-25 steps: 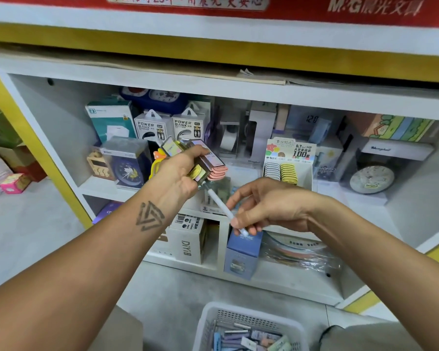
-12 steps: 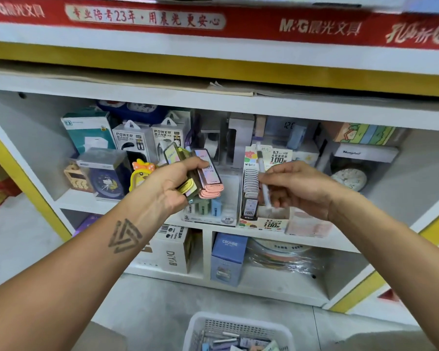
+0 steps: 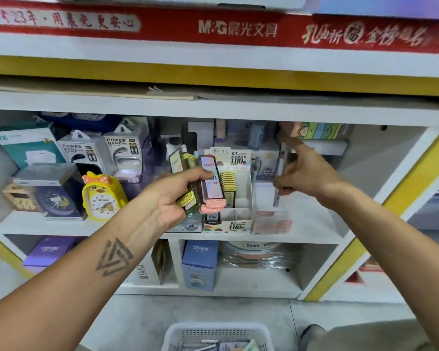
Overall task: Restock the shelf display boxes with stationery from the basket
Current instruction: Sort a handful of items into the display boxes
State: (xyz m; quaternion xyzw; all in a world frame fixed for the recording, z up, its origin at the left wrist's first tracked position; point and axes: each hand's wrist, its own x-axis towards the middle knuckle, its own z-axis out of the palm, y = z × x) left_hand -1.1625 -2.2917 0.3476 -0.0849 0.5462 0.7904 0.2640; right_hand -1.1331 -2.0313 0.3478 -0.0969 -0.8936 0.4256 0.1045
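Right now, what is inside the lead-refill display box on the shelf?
The display box holds a row of yellow refill cases at the back and empty front compartments. The left hand with its bundle of cases covers the left side.

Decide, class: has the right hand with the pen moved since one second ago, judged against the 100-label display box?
Yes. The right hand carried the pen from below-left of the display box to its right.

display box (image 3: 241,198) on shelf (image 3: 302,236), duck clock (image 3: 103,196) to its left, basket (image 3: 217,334) on floor below
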